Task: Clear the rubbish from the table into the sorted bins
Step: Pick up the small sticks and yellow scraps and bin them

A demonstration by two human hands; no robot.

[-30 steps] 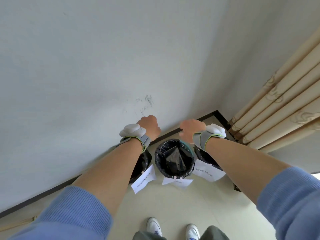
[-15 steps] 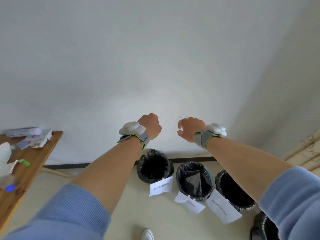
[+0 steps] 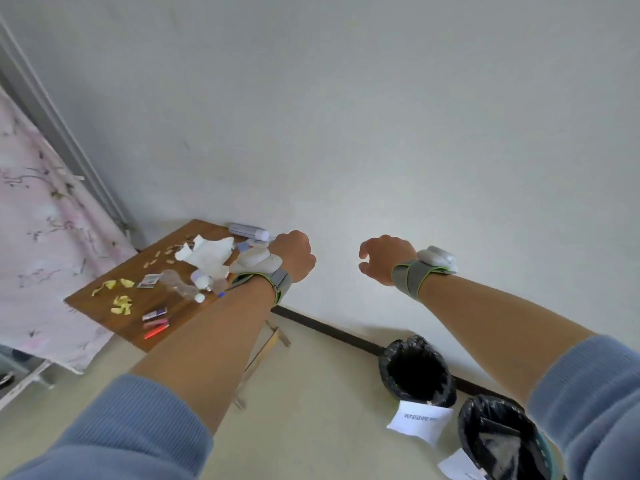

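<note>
A wooden table (image 3: 104, 306) stands at the left against the wall. On it lie crumpled white tissue (image 3: 207, 254), yellow peel scraps (image 3: 121, 304), a clear plastic bottle (image 3: 178, 285), a small packet (image 3: 149, 280), red and pink tubes (image 3: 156, 323) and a white tube (image 3: 247, 231). My left hand (image 3: 294, 256) is raised over the table's right corner with its fingers curled under and nothing seen in it. My right hand (image 3: 386, 259) hangs in the air to the right, loosely curled and empty. Two black-lined bins (image 3: 415, 372) (image 3: 502, 441) stand on the floor at the lower right.
A white paper label (image 3: 419, 422) lies in front of the nearer bin. Pink patterned cloth (image 3: 41, 237) hangs at the far left beside the table. The table's folding legs (image 3: 263, 351) show under my left forearm. The pale wall fills the background.
The view has swung left, from the row of bins to the table with the rubbish. Both hands stay raised in front and hold nothing.
</note>
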